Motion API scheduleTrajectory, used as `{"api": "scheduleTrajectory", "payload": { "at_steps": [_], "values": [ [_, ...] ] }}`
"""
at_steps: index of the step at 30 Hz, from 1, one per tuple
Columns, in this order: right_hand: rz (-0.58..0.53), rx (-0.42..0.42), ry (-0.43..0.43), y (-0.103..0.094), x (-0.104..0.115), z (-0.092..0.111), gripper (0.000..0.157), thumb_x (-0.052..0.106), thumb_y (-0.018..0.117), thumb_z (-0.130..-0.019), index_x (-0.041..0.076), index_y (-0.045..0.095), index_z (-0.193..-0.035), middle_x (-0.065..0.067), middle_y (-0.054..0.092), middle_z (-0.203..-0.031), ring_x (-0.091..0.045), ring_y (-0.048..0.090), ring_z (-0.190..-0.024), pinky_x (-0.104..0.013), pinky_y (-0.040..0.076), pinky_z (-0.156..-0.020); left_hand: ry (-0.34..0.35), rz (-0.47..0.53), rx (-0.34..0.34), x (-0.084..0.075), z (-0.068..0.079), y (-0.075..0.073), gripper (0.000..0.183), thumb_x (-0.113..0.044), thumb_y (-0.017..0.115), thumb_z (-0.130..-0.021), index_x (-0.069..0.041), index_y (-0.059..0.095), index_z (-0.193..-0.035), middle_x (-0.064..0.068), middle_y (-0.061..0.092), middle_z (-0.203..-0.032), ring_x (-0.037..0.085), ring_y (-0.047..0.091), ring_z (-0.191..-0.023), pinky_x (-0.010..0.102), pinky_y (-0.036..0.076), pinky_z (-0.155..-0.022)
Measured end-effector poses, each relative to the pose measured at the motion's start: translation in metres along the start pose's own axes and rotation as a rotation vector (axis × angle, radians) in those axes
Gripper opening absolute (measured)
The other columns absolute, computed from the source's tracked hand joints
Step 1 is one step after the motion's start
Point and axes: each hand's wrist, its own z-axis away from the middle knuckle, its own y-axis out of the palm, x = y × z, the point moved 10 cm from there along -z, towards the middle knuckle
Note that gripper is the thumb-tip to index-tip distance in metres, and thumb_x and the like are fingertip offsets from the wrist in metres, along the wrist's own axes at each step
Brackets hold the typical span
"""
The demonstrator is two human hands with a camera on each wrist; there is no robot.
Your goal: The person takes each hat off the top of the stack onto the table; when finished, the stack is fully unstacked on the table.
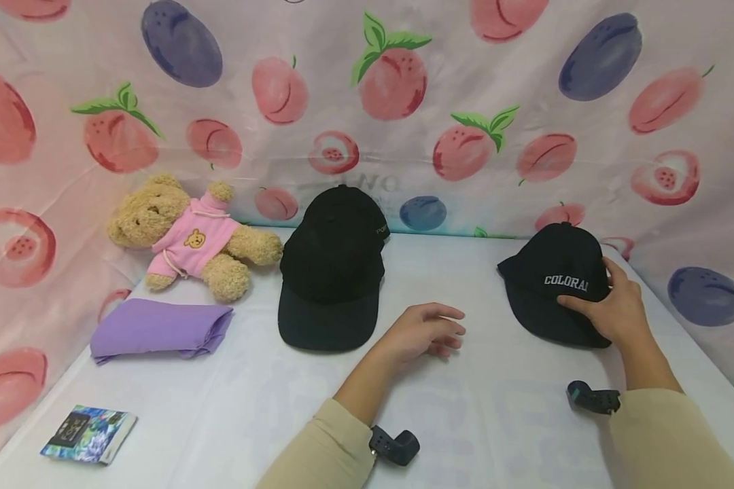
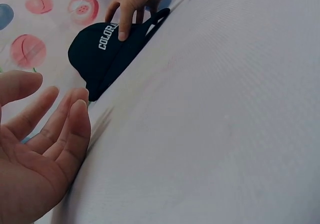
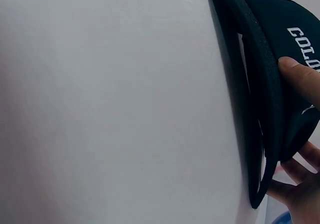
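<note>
On the right side of the table, my right hand [image 1: 624, 309] grips a black baseball cap [image 1: 556, 255] with white "COLORA" lettering. Its thumb lies across the front beside the letters, and the other fingers go round the far side. The right wrist view shows the cap's edge [image 3: 267, 84] low over the white cloth, the thumb and fingertips on either side of it. My left hand [image 1: 425, 333] is held over the middle of the table, its fingers loosely bent and nothing in them. Closest to it, on its left, are black caps [image 1: 330, 272] that overlap, brim toward me.
A teddy bear [image 1: 196, 238] in a pink hoodie lies at the back left. In front of it is a folded purple cloth [image 1: 159, 329]. A small colourful book-like box [image 1: 88, 435] sits at the front left. Fruit-printed fabric [image 1: 318, 68] hangs behind the white table [image 1: 220, 421].
</note>
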Motion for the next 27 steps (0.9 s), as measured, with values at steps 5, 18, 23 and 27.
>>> {"api": "scheduleTrajectory", "payload": {
  "at_steps": [5,18,23,27],
  "values": [
    [0.016,-0.006,0.005,0.000,-0.003,-0.002,0.114,0.044,0.078,-0.090,0.003,0.002,-0.165,-0.044,0.022,-0.154,-0.061,0.027,-0.138,-0.076,0.028,-0.111,-0.006,0.002,0.000,0.002,0.001,0.000,0.033,-0.010,0.067,-0.097,0.000,0.069,-0.128,0.018,0.076,-0.112,0.014,0.070,-0.081,0.025,0.059,-0.070],
    [0.032,-0.014,0.009,-0.003,-0.009,-0.009,0.110,0.045,0.074,-0.093,0.000,0.003,-0.164,-0.043,0.019,-0.157,-0.062,0.023,-0.142,-0.075,0.023,-0.115,-0.025,0.027,0.027,0.003,0.008,-0.001,0.033,-0.012,0.067,-0.097,-0.002,0.069,-0.128,0.015,0.077,-0.112,0.013,0.071,-0.081,0.025,0.059,-0.070],
    [0.019,-0.014,0.013,-0.002,-0.012,-0.009,0.109,0.045,0.073,-0.093,0.000,0.003,-0.164,-0.041,0.015,-0.161,-0.062,0.018,-0.146,-0.075,0.020,-0.116,-0.030,0.031,0.053,0.005,0.011,0.001,0.033,-0.010,0.066,-0.097,-0.001,0.069,-0.128,0.017,0.077,-0.112,0.013,0.071,-0.081,0.025,0.058,-0.068],
    [0.018,-0.015,0.013,-0.001,-0.015,-0.009,0.106,0.044,0.071,-0.095,-0.001,0.004,-0.164,-0.039,0.013,-0.164,-0.061,0.015,-0.149,-0.075,0.017,-0.117,-0.030,0.030,0.077,0.006,0.014,0.002,0.034,-0.010,0.066,-0.097,-0.001,0.068,-0.130,0.016,0.077,-0.112,0.013,0.071,-0.081,0.025,0.058,-0.068]
  ]
}}
